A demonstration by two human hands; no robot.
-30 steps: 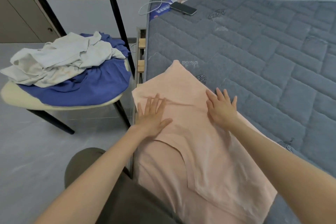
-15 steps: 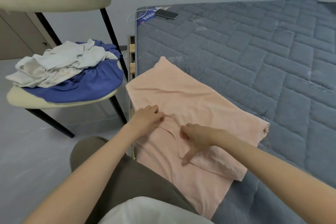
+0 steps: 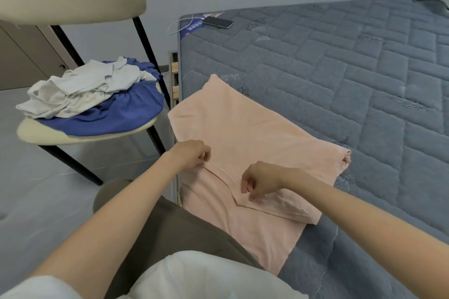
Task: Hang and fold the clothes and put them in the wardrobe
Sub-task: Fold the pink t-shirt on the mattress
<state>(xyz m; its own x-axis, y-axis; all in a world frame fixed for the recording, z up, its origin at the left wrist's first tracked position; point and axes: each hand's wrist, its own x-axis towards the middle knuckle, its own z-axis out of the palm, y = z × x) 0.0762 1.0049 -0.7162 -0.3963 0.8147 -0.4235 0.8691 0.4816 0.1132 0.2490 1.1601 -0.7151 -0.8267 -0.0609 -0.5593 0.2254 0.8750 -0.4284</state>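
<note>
Roughly near-to-far on the mattress, peach garment, far end slightly leftward.

A second ago both hands lay flat, fingers spread, on the pink garment. Now the left hand has curled its fingers onto the folded edge. The right hand has drawn back to its 4 o'clock and pinches that same edge.

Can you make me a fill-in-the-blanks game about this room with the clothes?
The white and blue clothes are piled on the ____.
The left hand and right hand pinch the peach garment on the quilted grey ____.
A dark ____ lies at its far corner.
Answers: chair, mattress, phone.
</note>
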